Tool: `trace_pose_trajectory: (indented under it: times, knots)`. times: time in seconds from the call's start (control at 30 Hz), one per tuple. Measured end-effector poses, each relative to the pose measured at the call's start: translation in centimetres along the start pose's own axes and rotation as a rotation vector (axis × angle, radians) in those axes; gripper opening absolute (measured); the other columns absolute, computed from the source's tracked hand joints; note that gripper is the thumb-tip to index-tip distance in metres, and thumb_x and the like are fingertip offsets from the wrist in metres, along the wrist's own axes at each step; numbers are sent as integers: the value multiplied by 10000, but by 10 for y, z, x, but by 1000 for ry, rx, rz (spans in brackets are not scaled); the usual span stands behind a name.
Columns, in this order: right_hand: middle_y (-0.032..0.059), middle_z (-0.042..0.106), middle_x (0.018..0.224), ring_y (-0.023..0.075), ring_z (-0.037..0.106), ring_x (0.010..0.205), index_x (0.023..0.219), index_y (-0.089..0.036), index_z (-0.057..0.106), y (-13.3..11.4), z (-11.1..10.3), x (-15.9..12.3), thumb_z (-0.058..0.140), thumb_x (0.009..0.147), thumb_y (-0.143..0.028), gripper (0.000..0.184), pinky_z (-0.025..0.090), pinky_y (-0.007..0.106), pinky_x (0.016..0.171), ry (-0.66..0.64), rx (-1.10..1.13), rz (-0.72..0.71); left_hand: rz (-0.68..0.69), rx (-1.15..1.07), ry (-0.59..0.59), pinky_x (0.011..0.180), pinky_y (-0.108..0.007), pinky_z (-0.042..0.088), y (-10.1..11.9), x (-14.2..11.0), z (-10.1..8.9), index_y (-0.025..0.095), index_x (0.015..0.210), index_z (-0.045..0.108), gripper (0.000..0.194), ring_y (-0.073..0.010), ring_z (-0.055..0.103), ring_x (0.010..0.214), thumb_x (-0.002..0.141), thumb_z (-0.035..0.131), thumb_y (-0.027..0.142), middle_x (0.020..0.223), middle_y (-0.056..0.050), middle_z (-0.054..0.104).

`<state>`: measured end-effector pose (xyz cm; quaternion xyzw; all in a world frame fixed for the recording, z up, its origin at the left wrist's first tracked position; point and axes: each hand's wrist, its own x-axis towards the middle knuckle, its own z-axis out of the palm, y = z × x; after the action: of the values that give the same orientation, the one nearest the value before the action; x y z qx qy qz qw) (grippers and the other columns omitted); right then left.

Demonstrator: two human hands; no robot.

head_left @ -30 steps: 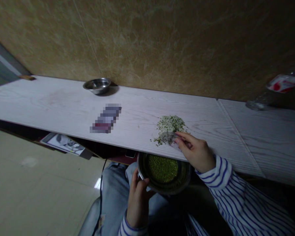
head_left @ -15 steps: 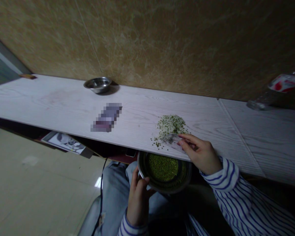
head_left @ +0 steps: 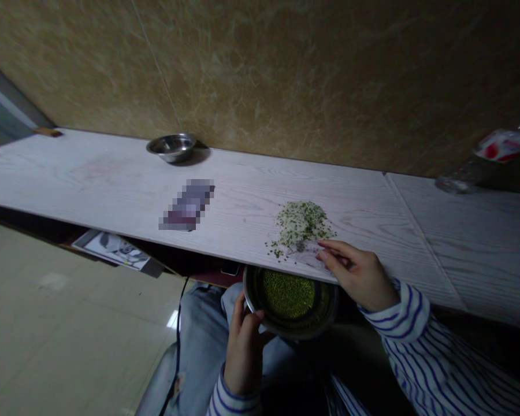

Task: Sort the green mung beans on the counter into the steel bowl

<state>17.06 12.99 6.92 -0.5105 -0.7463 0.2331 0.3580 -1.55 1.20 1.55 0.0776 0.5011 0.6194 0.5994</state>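
Note:
My left hand (head_left: 244, 340) grips the rim of a steel bowl (head_left: 325, 315) full of green mung beans, held in my lap just under the edge of the white wooden table (head_left: 112, 185). My right hand (head_left: 356, 273) rests on the table edge with its fingers pinched on a small clear card-like piece (head_left: 307, 252). That piece lies flat against the near side of a loose pile of green and pale beans (head_left: 300, 222) on the table.
An empty steel bowl (head_left: 172, 147) stands at the back against the brown wall. A blurred flat object (head_left: 187, 204) lies mid-table. A plastic bottle with a red label (head_left: 485, 159) lies at the far right. Papers (head_left: 112, 249) sit on a shelf under the table.
My right hand and the clear piece have slid toward the table edge above the bowl, dragging some beans from the pile with them. My left hand and the bowl stayed put.

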Motion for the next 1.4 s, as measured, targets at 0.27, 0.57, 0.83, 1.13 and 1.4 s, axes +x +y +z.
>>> trace_pose_trajectory:
  times: [0.27,0.57,0.83,1.13,1.4]
  knots:
    - [66,763,927,182,715,800,1066,-178,712,-3,3,0,604,848,-289,267,581,279,730,5,-27,-25,-20,-9,1,711,-360,527,-1,1,0,277,1284,504,538,-269,524,1082,753,584,255,1303,-82,531]
    - [69,766,918,187,720,762,1069,-193,714,-5,5,2,590,856,-304,271,582,281,678,-6,-14,2,-2,-4,20,703,-359,533,1,0,0,254,1230,534,490,-277,519,1082,744,593,269,1281,-86,541]
    - [73,766,932,201,726,811,1082,-197,710,-7,7,1,586,857,-307,279,587,297,720,-19,-17,3,-20,-7,12,705,-346,530,1,0,-1,277,1293,474,555,-282,505,1122,750,589,280,1313,-80,519]
    - [82,761,950,202,727,824,1086,-187,703,-6,11,3,580,861,-301,281,593,306,730,-9,19,10,-22,4,23,699,-343,531,1,-1,1,277,1338,463,621,-282,526,1101,732,595,283,1316,-86,544]
    - [78,765,904,191,725,728,1060,-191,709,-4,4,4,598,853,-331,274,597,297,687,35,31,52,-14,-6,13,685,-341,526,1,0,1,281,1312,500,591,-261,555,1032,729,603,276,1250,-76,580]
